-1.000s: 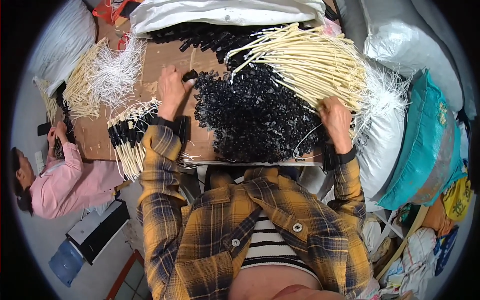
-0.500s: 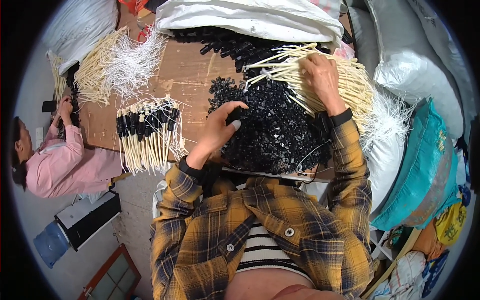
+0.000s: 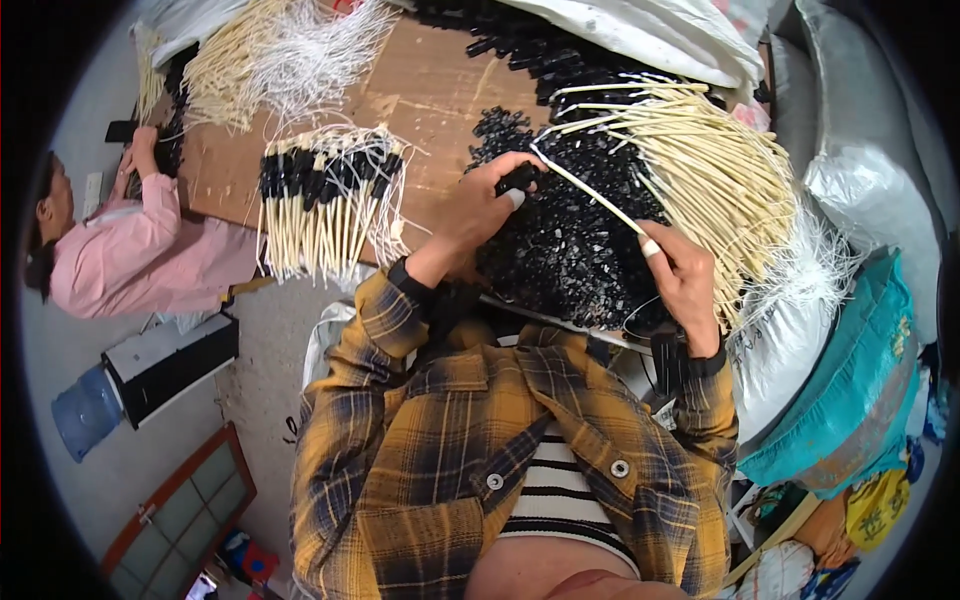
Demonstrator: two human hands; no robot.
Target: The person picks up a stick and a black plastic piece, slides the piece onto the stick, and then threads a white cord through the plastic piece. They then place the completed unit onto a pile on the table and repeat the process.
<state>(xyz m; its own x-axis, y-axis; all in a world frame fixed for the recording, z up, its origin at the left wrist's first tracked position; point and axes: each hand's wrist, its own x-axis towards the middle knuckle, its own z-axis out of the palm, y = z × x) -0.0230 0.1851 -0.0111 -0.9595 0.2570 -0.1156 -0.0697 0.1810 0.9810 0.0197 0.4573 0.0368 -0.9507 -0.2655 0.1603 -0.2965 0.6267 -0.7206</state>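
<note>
My left hand point(image 3: 478, 210) is closed around a small black plastic piece point(image 3: 517, 180), over the left side of a heap of small shiny black parts point(image 3: 570, 245). In my right hand point(image 3: 684, 278), thumb and fingers pinch the lower end of a slim cream stick point(image 3: 597, 195). The stick slants up to the left, and its white tip lies near my left fingertips; whether it touches the black piece I cannot tell. Beyond my right hand spreads a fanned pile of similar cream sticks point(image 3: 715, 170), with thin white strings point(image 3: 805, 255) at its far-right end.
At the left, a bundle of sticks with black ends point(image 3: 325, 200) hangs over the edge of the brown table point(image 3: 430, 75). More cream sticks point(image 3: 225, 75) lie behind it. A person in pink point(image 3: 140, 245) works at far left. White sacks point(image 3: 870, 150) and a teal sack point(image 3: 830, 380) crowd the right.
My right hand has come down and toward me from the stick pile, drawing out one cream stick. My left hand still holds the black piece. The whole view has shifted.
</note>
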